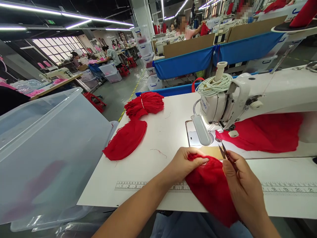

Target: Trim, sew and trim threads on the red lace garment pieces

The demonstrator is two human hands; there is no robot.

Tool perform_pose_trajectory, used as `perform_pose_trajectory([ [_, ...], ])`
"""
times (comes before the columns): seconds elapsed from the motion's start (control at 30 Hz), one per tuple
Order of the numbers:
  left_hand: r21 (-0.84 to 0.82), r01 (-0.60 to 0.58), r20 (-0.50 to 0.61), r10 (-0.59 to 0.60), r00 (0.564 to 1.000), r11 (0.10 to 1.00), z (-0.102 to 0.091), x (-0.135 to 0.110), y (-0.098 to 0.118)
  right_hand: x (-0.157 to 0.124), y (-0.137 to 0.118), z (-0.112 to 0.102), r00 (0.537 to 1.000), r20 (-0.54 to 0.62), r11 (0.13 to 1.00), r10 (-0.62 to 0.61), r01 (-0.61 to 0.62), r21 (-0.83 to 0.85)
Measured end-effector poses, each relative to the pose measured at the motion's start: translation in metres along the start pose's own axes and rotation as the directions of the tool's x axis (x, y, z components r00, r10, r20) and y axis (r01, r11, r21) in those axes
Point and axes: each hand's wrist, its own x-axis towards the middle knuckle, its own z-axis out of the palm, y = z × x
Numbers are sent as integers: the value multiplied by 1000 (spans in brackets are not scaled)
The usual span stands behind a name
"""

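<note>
Head view: red cloth (214,190) is held over the table's (138,170) near edge, with snips (223,152) beside its upper rim.
The cloth is pinched between thumb and fingers of the left hand (187,163); the snips are gripped in the closed right hand (244,185), blades slightly parted. Thread trimming seems to be in hand; a steady rim and careful blade placement would be called for. Movement is limited beyond the blades by the sewing machine (277,92); more room is left toward the table's left edge, short of the folded red piece (127,140), where a loose thread (158,152) lies.
</note>
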Motion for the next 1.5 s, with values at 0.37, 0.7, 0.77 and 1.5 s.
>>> perform_pose_trajectory([
  [0.37, -186, 98, 17, -97, 995, 978, -5, 0, 2, 8, -10, 0, 966, 221, 949, 134, -190, 252],
  [0.7, -306, 243, 112, -219, 969, 920, -6, 0, 3, 8, -5, 5, 977, 184, 968, 108, -146, 205],
  [0.77, -324, 231, 101, -209, 973, 917, -5, 0, 3, 7, -4, 5, 989, 132, 974, 66, -93, 207],
  [1.5, -369, 195, 71, -182, 981, 909, -7, 3, 1, -15, 7, -4, 920, 23, 820, -391, 359, -446],
])
